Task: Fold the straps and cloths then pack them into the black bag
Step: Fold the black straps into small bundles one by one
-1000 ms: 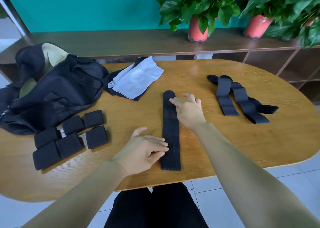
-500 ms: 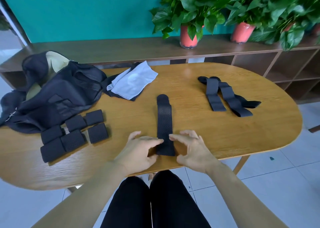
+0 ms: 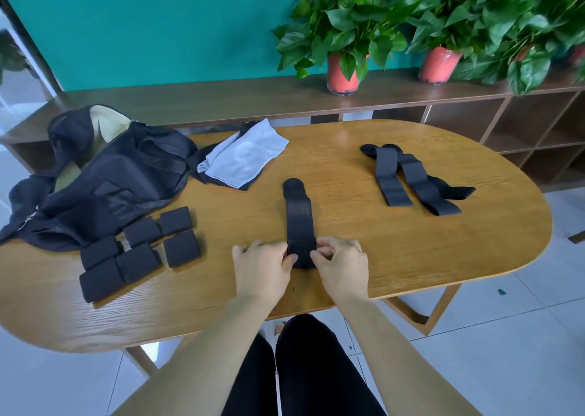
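A black perforated strap lies lengthwise in the middle of the oval wooden table. My left hand and my right hand pinch its near end from either side, and that end is folded over. Several folded black straps sit in a cluster at the left. Unfolded black straps lie crossed at the right. A light blue cloth rests on a dark cloth at the back. The black bag slumps open at the far left.
A low wooden shelf runs behind the table, with potted plants in red pots on it. My black-trousered legs show below the table's near edge, above a tiled floor.
My right hand came back from the strap's far part to its near end. Both hands now pinch that end and have begun folding it over, so the strap looks shorter.
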{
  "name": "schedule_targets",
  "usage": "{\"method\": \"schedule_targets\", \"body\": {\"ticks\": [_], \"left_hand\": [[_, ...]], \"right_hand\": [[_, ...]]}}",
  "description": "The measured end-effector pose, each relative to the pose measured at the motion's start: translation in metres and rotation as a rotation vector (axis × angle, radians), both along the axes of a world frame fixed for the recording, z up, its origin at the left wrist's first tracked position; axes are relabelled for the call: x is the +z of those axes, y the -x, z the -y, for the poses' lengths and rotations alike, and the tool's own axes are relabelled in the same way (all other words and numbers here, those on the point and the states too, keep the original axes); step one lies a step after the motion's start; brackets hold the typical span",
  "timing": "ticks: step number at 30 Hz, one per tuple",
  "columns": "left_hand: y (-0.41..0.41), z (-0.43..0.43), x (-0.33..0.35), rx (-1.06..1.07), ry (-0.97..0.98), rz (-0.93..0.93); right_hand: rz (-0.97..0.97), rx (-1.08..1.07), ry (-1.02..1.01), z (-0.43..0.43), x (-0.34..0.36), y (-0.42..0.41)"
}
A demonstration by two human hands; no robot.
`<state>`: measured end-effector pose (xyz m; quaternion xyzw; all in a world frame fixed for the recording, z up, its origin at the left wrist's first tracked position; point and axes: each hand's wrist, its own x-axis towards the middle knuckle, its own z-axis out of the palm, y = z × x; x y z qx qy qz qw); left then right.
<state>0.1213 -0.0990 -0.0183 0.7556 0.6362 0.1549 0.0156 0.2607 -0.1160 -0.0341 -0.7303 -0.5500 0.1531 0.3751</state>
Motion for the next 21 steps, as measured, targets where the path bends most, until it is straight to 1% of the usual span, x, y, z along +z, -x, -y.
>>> {"method": "schedule_targets", "body": {"ticks": [5,11,13,15,18,21], "left_hand": [[-0.002,-0.004,-0.002,0.022,0.076,-0.018],[-0.004,-0.008,-0.004,0.007,0.058,-0.057],[-0.003,-0.009,-0.003,-0.007,0.022,-0.045],[-0.002,-0.012,-0.005,-0.049,-0.002,-0.034],[0.000,-0.014,-0.011,-0.207,-0.042,0.009],[0.003,-0.013,-0.014,-0.297,-0.039,-0.035]], "right_hand": [[0.035,-0.045,-0.022,-0.003,-0.006,0.002],[0.094,-0.059,-0.028,-0.003,-0.013,0.005],[0.119,-0.053,-0.009,-0.003,-0.013,0.005],[0.133,-0.046,0.001,-0.003,-0.013,0.004],[0.148,-0.047,0.003,-0.003,-0.014,0.005],[0.180,-0.040,0.006,-0.003,-0.015,0.005]]}}
